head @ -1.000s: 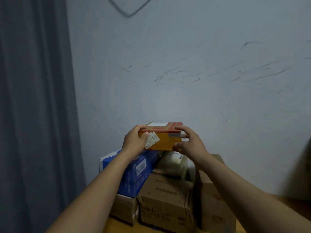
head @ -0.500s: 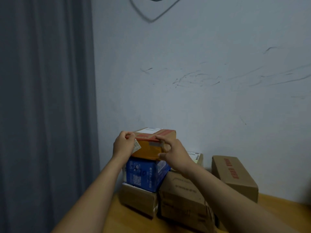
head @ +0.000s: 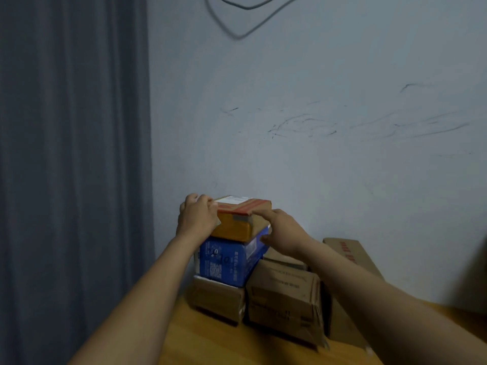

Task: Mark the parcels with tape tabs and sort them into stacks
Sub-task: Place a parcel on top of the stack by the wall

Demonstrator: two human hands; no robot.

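Observation:
An orange parcel [head: 234,223] with red tape and a white label on top sits on a blue box [head: 226,262], which lies on a small brown carton [head: 216,299]. My left hand [head: 196,217] grips the orange parcel's left end, fingers curled over its top edge. My right hand [head: 280,231] holds its right front corner, index finger on the top edge and thumb below. A strip of grey tape [head: 242,218] shows on the parcel's front near the right hand.
A larger brown carton [head: 284,296] stands right of the stack, with another parcel on it behind my right wrist. A long brown box [head: 350,255] with red print leans further right. All rest on a wooden table [head: 210,341] against a pale wall; a grey curtain [head: 73,154] hangs left.
The orange parcel came down from mid-air and to the left onto the blue box. Both hands stayed on it.

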